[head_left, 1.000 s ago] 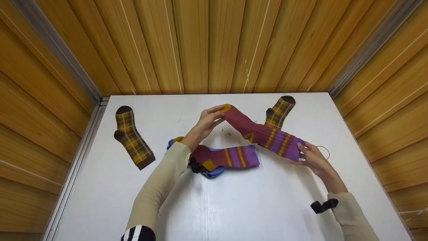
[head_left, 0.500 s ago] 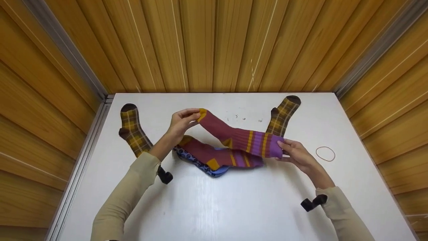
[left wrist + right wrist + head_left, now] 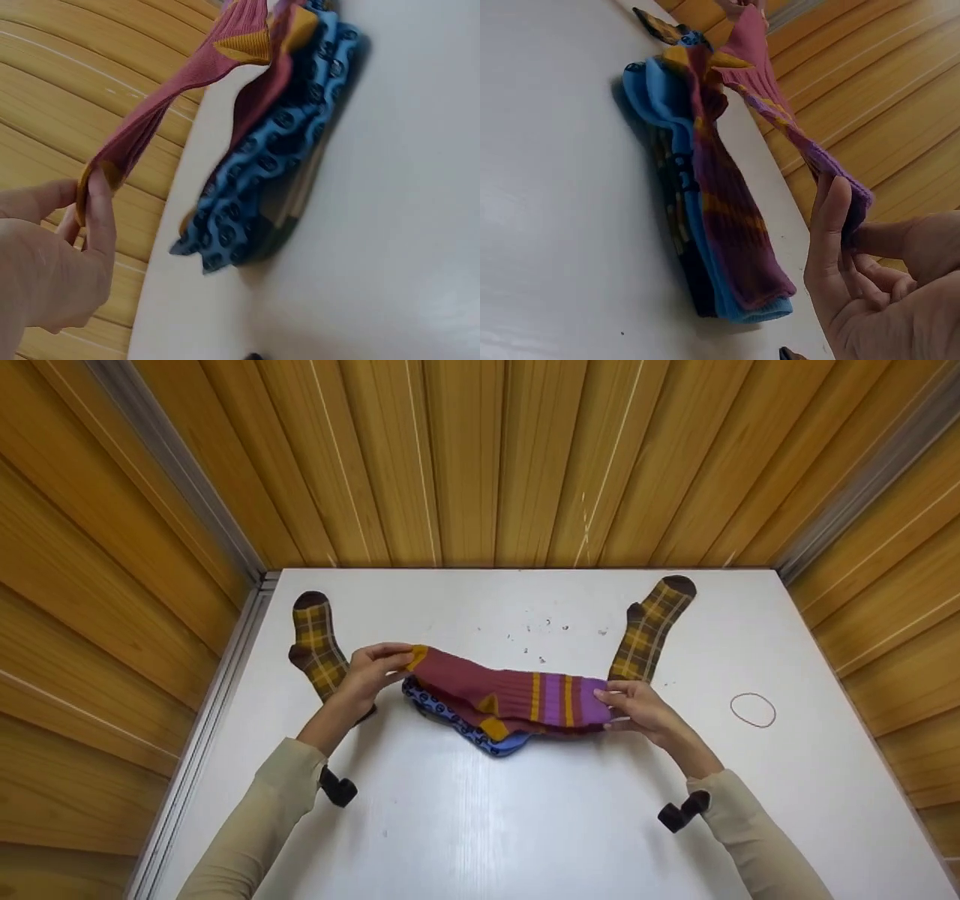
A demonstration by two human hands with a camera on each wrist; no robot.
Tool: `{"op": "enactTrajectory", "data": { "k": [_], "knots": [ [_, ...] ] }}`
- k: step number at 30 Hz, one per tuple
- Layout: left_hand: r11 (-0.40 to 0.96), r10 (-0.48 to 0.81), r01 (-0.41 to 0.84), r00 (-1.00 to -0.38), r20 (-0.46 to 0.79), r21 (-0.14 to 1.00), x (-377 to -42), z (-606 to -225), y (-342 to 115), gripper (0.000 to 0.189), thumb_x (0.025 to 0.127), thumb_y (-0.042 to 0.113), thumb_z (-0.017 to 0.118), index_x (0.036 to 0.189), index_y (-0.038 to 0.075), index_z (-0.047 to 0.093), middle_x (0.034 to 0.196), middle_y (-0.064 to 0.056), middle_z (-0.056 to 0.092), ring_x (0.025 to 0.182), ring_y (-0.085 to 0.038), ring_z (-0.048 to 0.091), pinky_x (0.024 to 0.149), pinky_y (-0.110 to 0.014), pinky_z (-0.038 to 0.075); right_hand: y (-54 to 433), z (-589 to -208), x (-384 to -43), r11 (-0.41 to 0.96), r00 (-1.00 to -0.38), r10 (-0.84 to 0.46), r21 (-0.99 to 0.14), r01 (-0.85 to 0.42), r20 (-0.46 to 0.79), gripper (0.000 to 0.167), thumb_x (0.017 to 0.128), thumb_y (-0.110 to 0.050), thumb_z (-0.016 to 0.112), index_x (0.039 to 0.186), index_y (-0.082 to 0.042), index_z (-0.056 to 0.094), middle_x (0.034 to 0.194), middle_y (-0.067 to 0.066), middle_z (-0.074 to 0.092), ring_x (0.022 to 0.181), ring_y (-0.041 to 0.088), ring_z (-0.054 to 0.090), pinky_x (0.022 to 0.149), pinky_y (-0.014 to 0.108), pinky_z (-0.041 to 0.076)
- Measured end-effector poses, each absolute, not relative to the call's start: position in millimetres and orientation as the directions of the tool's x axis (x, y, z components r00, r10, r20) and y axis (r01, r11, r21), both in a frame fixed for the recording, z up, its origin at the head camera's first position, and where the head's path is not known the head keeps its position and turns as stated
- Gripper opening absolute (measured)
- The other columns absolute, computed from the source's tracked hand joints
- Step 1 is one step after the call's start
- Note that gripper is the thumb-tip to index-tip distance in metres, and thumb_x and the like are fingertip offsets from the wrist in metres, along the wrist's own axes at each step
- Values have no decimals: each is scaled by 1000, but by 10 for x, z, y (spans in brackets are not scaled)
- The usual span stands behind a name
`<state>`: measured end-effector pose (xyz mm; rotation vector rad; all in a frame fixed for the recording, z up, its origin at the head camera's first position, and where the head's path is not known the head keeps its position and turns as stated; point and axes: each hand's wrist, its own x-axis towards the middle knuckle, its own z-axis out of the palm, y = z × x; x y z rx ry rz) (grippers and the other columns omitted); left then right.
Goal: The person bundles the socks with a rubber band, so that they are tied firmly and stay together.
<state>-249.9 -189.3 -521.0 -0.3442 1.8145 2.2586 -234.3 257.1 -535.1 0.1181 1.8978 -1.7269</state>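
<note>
A maroon sock (image 3: 457, 675) with purple and mustard stripes is stretched between both hands, just above a stack of socks. My left hand (image 3: 369, 673) pinches its mustard toe; my right hand (image 3: 637, 706) pinches the purple cuff. In the left wrist view the left hand (image 3: 64, 255) holds the toe between thumb and fingers. In the right wrist view the right hand (image 3: 885, 277) grips the cuff edge. Below lies a matching maroon sock (image 3: 731, 225) on top of blue patterned socks (image 3: 262, 161), with a darker layer under them.
A brown and yellow plaid sock (image 3: 319, 649) lies at the left of the white table (image 3: 480, 825), partly behind the left hand. Another plaid sock (image 3: 649, 634) lies at the back right. A thin rubber band (image 3: 753, 710) rests on the right. Slatted wooden walls (image 3: 480, 465) enclose the table.
Both hands have moved left and the left hand has lowered, bringing the held maroon sock over the stack and lining it up with the matching one. The grip at toe and cuff stays.
</note>
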Motion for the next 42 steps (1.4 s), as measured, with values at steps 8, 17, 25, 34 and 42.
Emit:
{"op": "enactTrajectory", "data": {
  "k": [8, 17, 25, 34, 42],
  "knots": [
    [-139, -12, -370, -927, -375, 919, -2525, -5426, -1872, 34, 94, -4, 67, 127, -11, 62, 104, -7, 69, 85, -11, 68, 77, -19, 60, 2474, -5484, -2288, 321, -884, -242, -893, 317, -401, 52, 100, -16, 66, 139, 14, 49, 96, 4, 76, 72, 9, 71, 67, 26, 62],
    [-119, -29, -322, -944, -328, 939, -2562, -5374, -1766, 33, 96, -6, 62, 128, -7, 60, 122, -15, 56, 92, -15, 64, 75, -21, 61, 2374, -5527, -2260, 306, -911, -239, -916, 258, -337, 55, 94, 0, 68, 141, 18, 44, 90, 3, 70, 74, 10, 70, 69, 32, 64],
    [-250, -184, -287, -923, -337, 925, -2589, -5268, -1779, 30, 94, -10, 61, 124, -12, 62, 102, -8, 62, 73, -8, 65, 67, -14, 57, 2488, -5393, -2203, 203, -873, -314, -925, 321, -372, 55, 95, 3, 65, 143, 17, 42, 93, -2, 67, 77, 9, 69, 73, 30, 64],
    [-180, -165, -348, -911, -377, 920, -2551, -5166, -1844, 25, 95, -4, 61, 119, -10, 66, 97, -5, 66, 68, -4, 59, 63, -12, 52, 2681, -5317, -2155, 177, -819, -381, -903, 391, -429, 57, 97, -5, 66, 145, 12, 41, 96, -7, 74, 84, 7, 70, 73, 22, 61],
    [-111, -137, -385, -907, -397, 916, -2538, -5428, -1791, 27, 94, -7, 63, 120, -11, 66, 95, -6, 67, 67, -5, 61, 63, -13, 54, 2677, -5522, -2183, 258, -852, -327, -906, 336, -409, 55, 96, -2, 64, 144, 15, 41, 92, -4, 69, 78, 9, 71, 69, 27, 62]
  ]
}}
